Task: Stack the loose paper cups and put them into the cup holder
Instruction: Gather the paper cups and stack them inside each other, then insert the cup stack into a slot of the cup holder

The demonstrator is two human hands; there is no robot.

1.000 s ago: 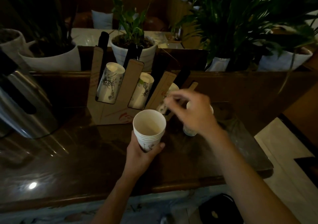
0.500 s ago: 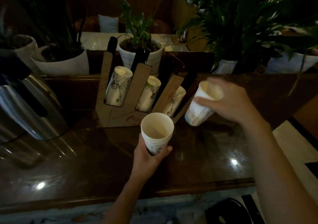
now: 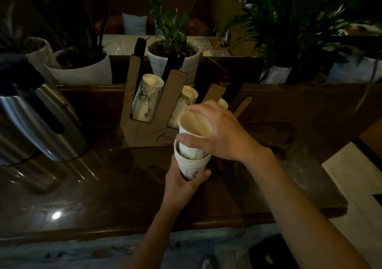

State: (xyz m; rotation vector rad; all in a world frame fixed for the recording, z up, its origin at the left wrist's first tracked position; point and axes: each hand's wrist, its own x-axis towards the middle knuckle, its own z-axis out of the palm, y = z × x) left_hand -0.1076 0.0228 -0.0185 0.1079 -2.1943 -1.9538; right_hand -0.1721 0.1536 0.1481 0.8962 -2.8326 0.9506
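Observation:
My left hand [image 3: 180,186] grips a stack of white paper cups [image 3: 191,166] from below, just above the dark counter. My right hand [image 3: 219,132] holds a single paper cup [image 3: 193,128] by its rim and side, its base partly inside the top of the stack. Behind them stands a brown cardboard cup holder [image 3: 144,111] with slanted slots. Rows of cups lie in its slots: one row at the left [image 3: 147,97], another in the middle [image 3: 186,97], and a third [image 3: 223,103] mostly hidden behind my right hand.
A steel kettle with a black handle [image 3: 35,122] stands at the left on the glossy dark counter [image 3: 103,186]. White plant pots [image 3: 82,70] line a wooden ledge behind the holder. The counter's front edge runs below my arms, with light floor at the right.
My right hand lifted a loose cup from the counter at the right and carried it left onto the stack in my left hand. The view shifted a little.

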